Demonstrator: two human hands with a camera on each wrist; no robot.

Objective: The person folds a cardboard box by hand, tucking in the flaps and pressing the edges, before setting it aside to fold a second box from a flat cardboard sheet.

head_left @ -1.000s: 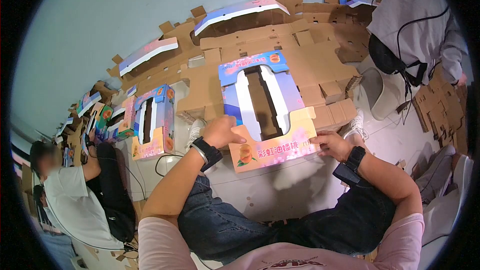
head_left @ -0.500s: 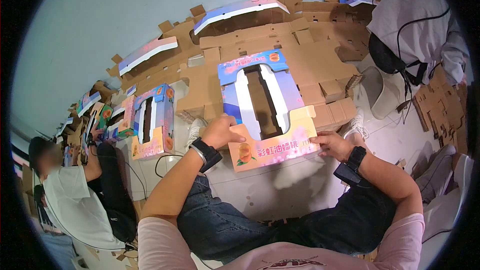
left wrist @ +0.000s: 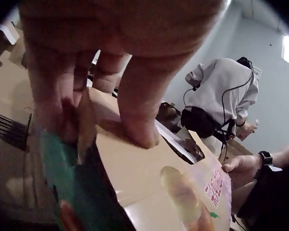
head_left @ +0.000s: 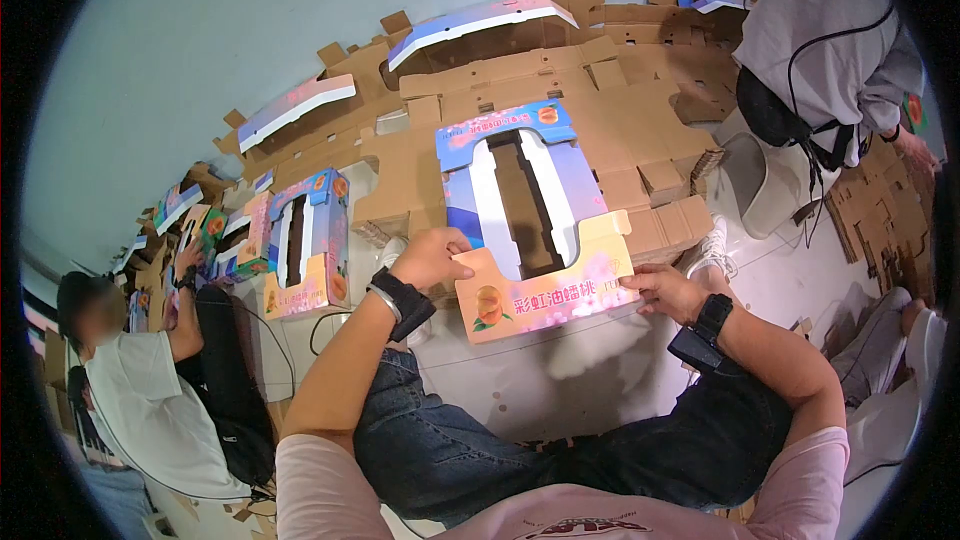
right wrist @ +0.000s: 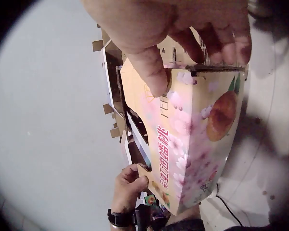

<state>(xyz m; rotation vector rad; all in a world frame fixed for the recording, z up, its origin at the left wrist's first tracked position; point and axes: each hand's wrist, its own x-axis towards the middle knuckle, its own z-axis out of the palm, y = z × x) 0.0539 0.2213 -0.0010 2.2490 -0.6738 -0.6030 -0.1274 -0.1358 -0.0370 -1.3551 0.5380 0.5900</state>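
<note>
A printed cardboard fruit box (head_left: 545, 308) lies in front of me, its near panel peach-coloured with pink blossom, a peach and Chinese characters, its far flap blue. A long opening with white edges runs down its top. At the near left corner my left hand (head_left: 428, 260) holds the box; in the left wrist view its thumb lies on the peach panel and the fingers reach over the side edge. My right hand (head_left: 668, 292) grips the near right corner, thumb on the top face in the right wrist view and fingers round the side.
Brown flattened cardboard (head_left: 640, 130) is stacked beneath and behind the box. A similar finished-looking box (head_left: 335, 235) stands at the left. One person (head_left: 150, 380) sits at the left, another in grey (head_left: 815, 30) stands at the right beside a white stool (head_left: 745, 180). A black cable crosses the floor.
My left hand has shifted slightly left and up along the box's corner. The box has barely moved, and my right hand stays at its corner.
</note>
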